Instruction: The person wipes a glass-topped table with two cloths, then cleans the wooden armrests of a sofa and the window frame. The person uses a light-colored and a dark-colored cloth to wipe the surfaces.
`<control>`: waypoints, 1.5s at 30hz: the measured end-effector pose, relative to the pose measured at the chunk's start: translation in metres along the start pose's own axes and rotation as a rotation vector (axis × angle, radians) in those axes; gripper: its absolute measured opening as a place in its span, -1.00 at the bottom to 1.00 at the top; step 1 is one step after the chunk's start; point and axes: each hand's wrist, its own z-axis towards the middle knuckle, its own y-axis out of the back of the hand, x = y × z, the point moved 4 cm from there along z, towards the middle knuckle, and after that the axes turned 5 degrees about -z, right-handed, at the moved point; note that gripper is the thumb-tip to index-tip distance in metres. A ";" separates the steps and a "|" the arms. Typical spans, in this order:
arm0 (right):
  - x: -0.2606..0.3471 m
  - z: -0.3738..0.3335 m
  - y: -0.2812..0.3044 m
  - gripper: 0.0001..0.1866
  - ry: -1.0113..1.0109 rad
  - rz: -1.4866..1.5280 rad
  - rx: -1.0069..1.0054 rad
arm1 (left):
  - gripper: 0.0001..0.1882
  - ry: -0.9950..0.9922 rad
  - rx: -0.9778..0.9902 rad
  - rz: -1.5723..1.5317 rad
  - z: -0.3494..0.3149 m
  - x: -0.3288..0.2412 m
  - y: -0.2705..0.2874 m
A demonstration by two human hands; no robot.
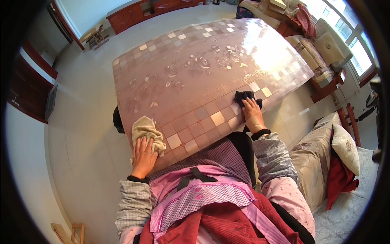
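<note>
A table [162,95] stands before me, covered with a glossy pinkish sheet with flowers and a border of small squares. At its near left corner lies a crumpled beige cloth [144,127]. My left hand [144,157] rests on the cloth's near part, fingers spread and stretched out. Farther right, by the near edge, a bunched black cloth [243,96] lies on the cover. My right hand [252,114] reaches onto it with its fingers laid out over the fabric. The undersides of both hands are hidden.
Right of me is a seat with a patterned cover [313,154] and a pale cushion [345,148]. A cushioned sofa [317,53] stands beyond the table, near the window. A low red-brown cabinet [126,18] lines the far wall; a small wooden stool [95,37] stands nearby.
</note>
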 end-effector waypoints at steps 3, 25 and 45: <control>0.045 -0.005 -0.021 -0.54 0.077 0.013 0.406 | -0.27 0.015 0.097 -0.007 0.001 0.006 0.000; -0.312 0.068 0.022 -0.64 -0.453 -0.147 -0.010 | -0.24 0.289 0.258 0.039 0.094 -0.029 0.000; -0.556 0.105 -0.023 -0.49 -0.351 -0.313 0.239 | -0.27 0.014 0.197 0.117 0.150 -0.126 -0.029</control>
